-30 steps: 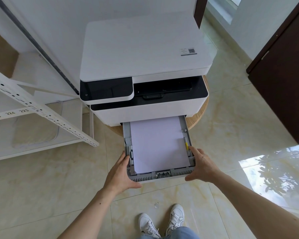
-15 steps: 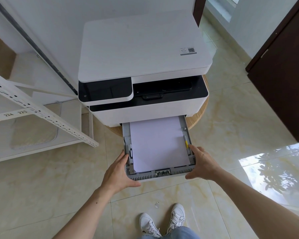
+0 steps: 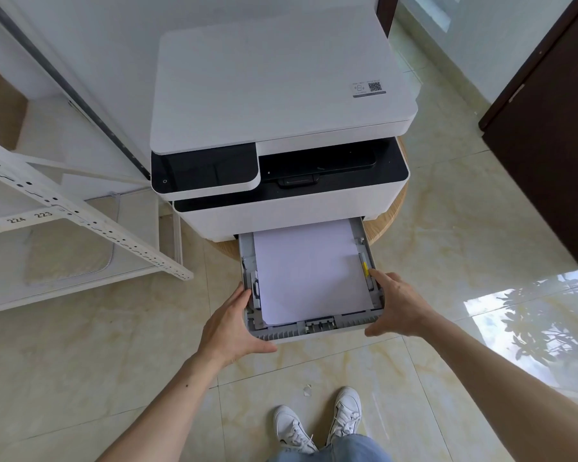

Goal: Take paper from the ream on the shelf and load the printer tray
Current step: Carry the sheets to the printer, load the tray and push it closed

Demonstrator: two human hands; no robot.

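A white and black printer (image 3: 281, 105) stands on a round wooden stand. Its grey paper tray (image 3: 314, 330) is pulled out towards me, about half out of the body. A stack of white paper (image 3: 309, 271) lies flat inside it, slightly skewed at the near left corner. My left hand (image 3: 229, 328) grips the tray's near left corner, thumb under the front edge. My right hand (image 3: 399, 308) holds the near right corner, a finger beside the yellow guide tab (image 3: 365, 269).
A white metal shelf rack (image 3: 80, 221) stands to the left, with a flat pad on its lower level. A dark wooden door (image 3: 548, 135) is at the right. My white shoes (image 3: 317, 418) are on the glossy tiled floor below the tray.
The tray and both hands have edged slightly towards the printer; the grip on both corners is the same.
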